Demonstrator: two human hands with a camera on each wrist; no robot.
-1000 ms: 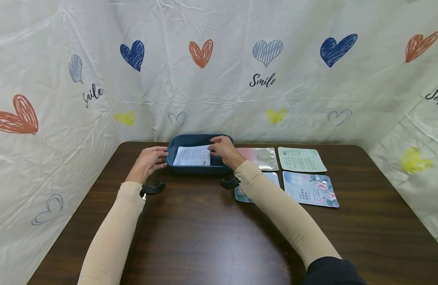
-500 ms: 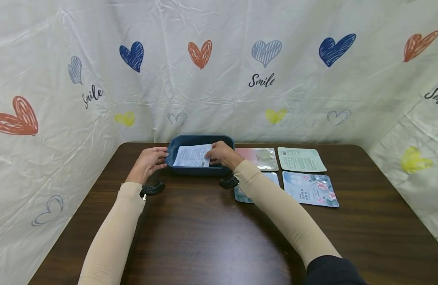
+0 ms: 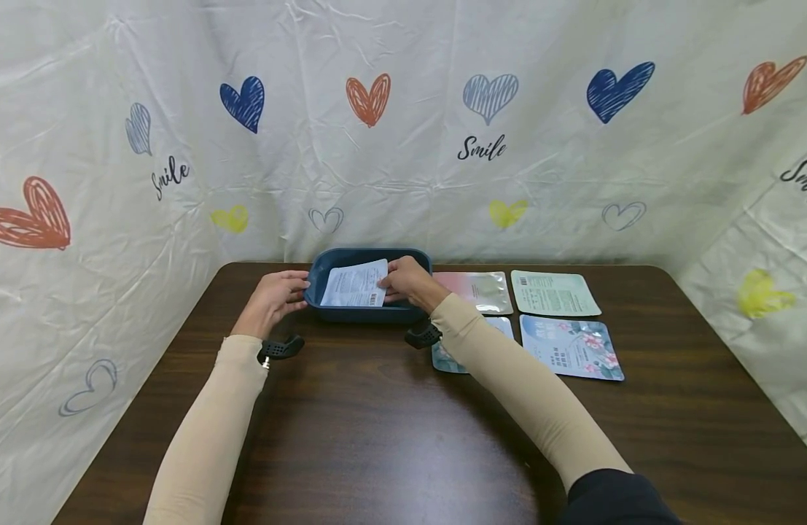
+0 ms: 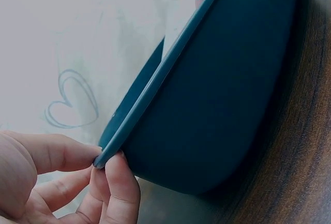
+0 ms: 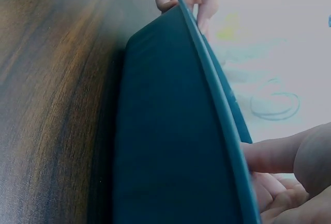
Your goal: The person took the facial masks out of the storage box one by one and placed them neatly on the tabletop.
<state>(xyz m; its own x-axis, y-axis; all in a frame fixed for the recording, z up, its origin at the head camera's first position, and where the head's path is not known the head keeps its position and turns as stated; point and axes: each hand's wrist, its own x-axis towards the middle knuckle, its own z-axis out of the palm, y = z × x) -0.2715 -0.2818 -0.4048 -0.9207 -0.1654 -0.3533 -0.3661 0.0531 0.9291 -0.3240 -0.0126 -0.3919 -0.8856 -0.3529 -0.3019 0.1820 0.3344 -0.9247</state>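
Observation:
A dark blue oblong plastic basin (image 3: 367,314) stands at the table's back edge. Thumb and fingertips of my left hand (image 3: 272,300) pinch the rim at its left end, plainly seen in the left wrist view, where the basin (image 4: 207,105) tilts across the picture. Inside lies a pale sheet mask packet (image 3: 352,284), printed side up, its right part raised. My right hand (image 3: 410,283) reaches into the basin and pinches that packet's right edge between thumb and fingers. From the right wrist view, the basin wall (image 5: 165,115) hides the packet and some of the right fingers.
Right of the basin lie a pink-and-silver packet (image 3: 488,290) and a pale green packet (image 3: 557,294). Nearer are a blue floral packet (image 3: 572,348) and another blue packet (image 3: 446,359), partly covered by the right sleeve. A white printed curtain (image 3: 403,168) hangs behind the brown table (image 3: 377,423).
My right hand has come down into the basin and taken hold of the packet, whose right side has lifted and tilted. The left hand has stayed at the rim.

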